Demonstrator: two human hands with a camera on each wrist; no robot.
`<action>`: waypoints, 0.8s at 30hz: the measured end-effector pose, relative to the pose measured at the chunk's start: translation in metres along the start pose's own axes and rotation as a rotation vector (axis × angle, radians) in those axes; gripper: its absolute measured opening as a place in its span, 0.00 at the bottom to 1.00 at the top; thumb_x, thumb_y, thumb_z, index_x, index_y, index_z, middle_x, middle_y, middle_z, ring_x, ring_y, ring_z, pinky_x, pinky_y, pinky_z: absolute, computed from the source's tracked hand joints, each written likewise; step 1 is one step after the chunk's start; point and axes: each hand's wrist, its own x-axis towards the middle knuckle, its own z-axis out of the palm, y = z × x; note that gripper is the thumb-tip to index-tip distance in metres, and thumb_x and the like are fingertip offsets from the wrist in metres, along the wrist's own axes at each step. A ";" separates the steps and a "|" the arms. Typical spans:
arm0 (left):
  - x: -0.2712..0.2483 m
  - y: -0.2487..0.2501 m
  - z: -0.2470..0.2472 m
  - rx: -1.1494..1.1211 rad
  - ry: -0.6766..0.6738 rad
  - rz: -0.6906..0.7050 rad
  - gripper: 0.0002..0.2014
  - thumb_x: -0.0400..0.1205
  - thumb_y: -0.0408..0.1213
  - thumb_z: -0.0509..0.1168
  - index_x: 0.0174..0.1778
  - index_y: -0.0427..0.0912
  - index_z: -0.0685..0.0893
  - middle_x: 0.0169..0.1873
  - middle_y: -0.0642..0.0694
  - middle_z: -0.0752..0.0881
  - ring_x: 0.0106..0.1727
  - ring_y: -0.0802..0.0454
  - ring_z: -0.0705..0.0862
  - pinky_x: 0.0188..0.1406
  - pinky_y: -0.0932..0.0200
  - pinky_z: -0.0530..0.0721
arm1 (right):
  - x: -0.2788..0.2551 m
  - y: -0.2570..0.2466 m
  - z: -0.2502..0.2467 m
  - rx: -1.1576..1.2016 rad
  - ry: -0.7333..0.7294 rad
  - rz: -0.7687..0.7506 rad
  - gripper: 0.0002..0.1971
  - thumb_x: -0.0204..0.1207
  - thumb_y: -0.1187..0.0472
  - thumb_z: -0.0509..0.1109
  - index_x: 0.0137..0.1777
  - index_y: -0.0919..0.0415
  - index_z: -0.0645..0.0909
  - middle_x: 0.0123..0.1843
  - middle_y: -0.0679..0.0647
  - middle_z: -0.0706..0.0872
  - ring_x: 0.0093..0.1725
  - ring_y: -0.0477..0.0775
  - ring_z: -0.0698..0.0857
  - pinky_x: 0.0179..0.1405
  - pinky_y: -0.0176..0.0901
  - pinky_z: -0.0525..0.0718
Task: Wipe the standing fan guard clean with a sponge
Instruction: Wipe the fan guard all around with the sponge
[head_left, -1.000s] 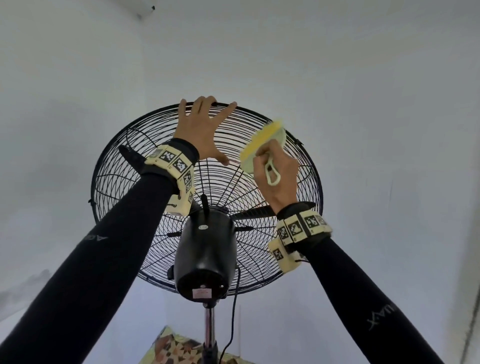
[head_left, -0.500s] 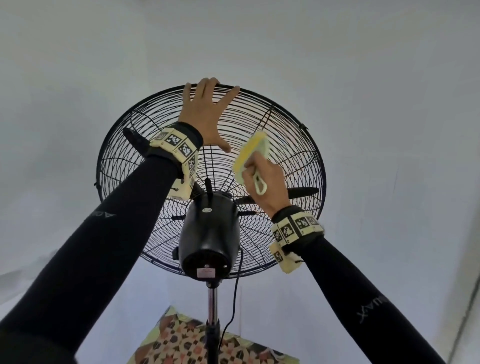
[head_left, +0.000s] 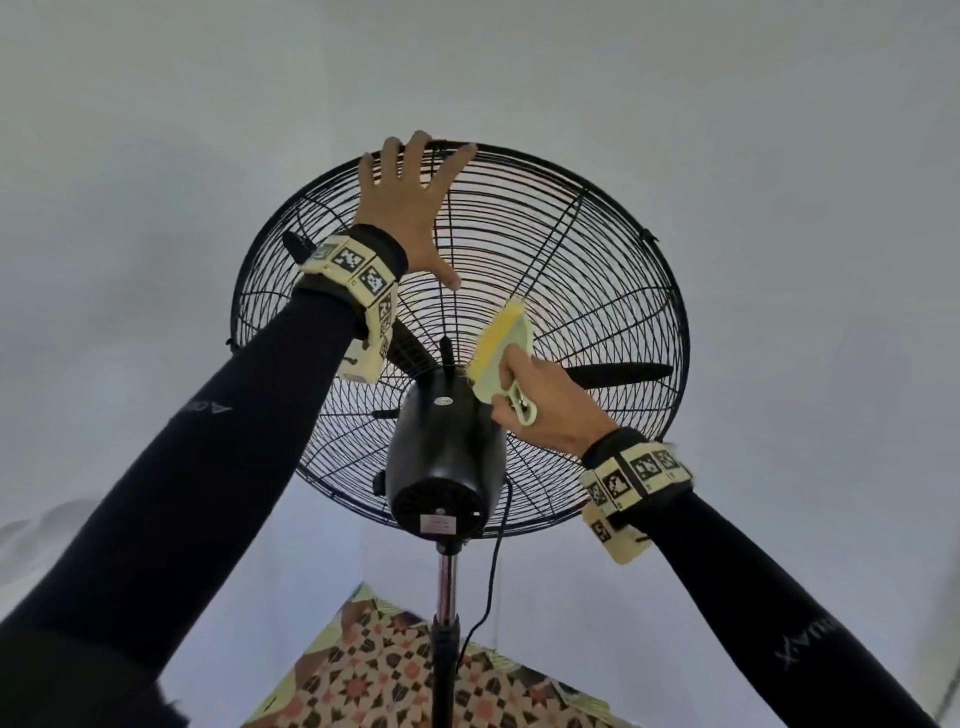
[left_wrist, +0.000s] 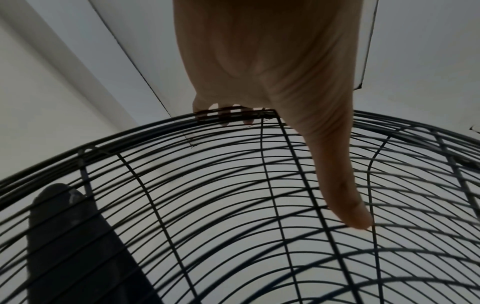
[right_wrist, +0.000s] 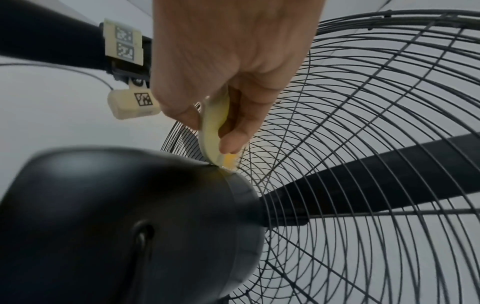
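The black wire fan guard (head_left: 597, 291) faces me from behind, tilted upward. My left hand (head_left: 405, 208) lies on its upper part, fingertips hooked over the top rim and the thumb straight along the wires (left_wrist: 345, 205). My right hand (head_left: 540, 400) grips the handle of a yellow sponge (head_left: 501, 345) on a pale green holder. The sponge (right_wrist: 230, 159) touches the guard (right_wrist: 363, 102) just above the black motor housing (right_wrist: 116, 216).
Black fan blades (head_left: 618, 373) stand still inside the guard. The motor housing (head_left: 444, 452) sits on a chrome pole (head_left: 447, 582) with a black cord (head_left: 493, 582) hanging beside it. A patterned floor (head_left: 374, 670) lies below, with white walls all around.
My right hand has slid the sponge down the guard from near the top toward the motor housing. The left hand has stayed on the top rim.
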 end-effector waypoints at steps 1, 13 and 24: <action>-0.001 0.000 0.000 0.003 0.001 0.000 0.76 0.54 0.70 0.84 0.89 0.63 0.39 0.89 0.36 0.48 0.88 0.26 0.47 0.83 0.20 0.49 | 0.001 0.000 -0.001 -0.002 -0.017 0.015 0.14 0.79 0.60 0.71 0.52 0.55 0.65 0.38 0.53 0.79 0.33 0.55 0.79 0.26 0.43 0.75; 0.000 0.002 0.002 0.002 0.010 -0.012 0.75 0.54 0.70 0.84 0.89 0.63 0.40 0.89 0.37 0.48 0.88 0.27 0.47 0.83 0.20 0.49 | 0.009 -0.004 -0.044 -0.030 0.215 -0.012 0.14 0.86 0.58 0.69 0.54 0.57 0.64 0.46 0.57 0.80 0.38 0.53 0.82 0.29 0.38 0.79; -0.002 0.001 0.001 -0.027 0.010 -0.008 0.75 0.54 0.70 0.84 0.89 0.64 0.40 0.89 0.36 0.47 0.88 0.27 0.46 0.83 0.20 0.48 | 0.005 -0.004 -0.026 -0.046 0.258 -0.007 0.13 0.86 0.58 0.69 0.55 0.60 0.65 0.45 0.57 0.78 0.35 0.57 0.80 0.27 0.46 0.76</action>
